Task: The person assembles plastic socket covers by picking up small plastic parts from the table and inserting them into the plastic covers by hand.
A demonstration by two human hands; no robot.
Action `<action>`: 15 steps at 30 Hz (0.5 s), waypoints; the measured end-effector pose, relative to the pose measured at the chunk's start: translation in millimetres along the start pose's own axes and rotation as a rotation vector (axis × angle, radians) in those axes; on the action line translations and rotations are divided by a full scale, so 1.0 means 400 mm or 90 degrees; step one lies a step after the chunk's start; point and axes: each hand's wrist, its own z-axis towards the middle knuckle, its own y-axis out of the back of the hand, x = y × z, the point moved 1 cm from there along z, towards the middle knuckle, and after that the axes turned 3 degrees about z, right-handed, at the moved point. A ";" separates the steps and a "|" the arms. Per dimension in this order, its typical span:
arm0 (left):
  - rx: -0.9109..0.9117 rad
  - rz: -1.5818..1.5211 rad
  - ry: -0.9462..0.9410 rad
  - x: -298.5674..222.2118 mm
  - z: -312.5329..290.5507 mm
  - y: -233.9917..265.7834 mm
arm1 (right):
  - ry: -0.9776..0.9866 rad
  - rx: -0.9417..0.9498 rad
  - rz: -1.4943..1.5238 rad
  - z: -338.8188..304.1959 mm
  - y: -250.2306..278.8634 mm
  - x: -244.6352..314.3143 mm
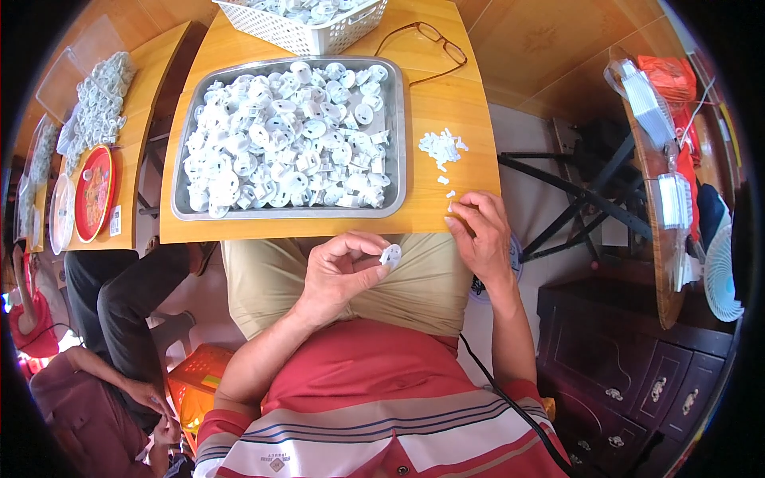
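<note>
One white piece in hand, a heaped tray alongside

The wooden table [446, 107] bears nearly everything. On its left and middle part lies a metal tray [287, 213], heaped with white round-faced parts [279, 139]; a white basket [319, 38] at the far edge holds more, apparently similar. Whether either lot is finished or waiting cannot be told, so the share done stays uncertain.

The left hand [339, 267] is closed in a pinch, thumb against fingers, holding one white disc piece [390, 256] above the lap, just off the table's near edge. The right hand [482, 231], fingers curled and partly open, is at the near edge, right of the tray; its fingertips are at a tiny white peg [451, 207], but whether they grip it is unclear.

Farther off on the right lies a small pile of pegs [441, 146], a few strays nearer; these look unused, so I judge work remains.
</note>
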 end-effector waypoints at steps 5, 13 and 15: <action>0.004 0.008 -0.003 0.000 -0.001 0.001 | -0.015 -0.021 0.033 -0.011 -0.006 -0.006; 0.009 0.005 0.004 0.005 -0.001 0.000 | -0.016 -0.008 0.023 -0.002 0.001 -0.022; 0.017 0.008 0.002 0.009 -0.002 0.001 | -0.004 0.009 0.002 0.008 0.004 -0.022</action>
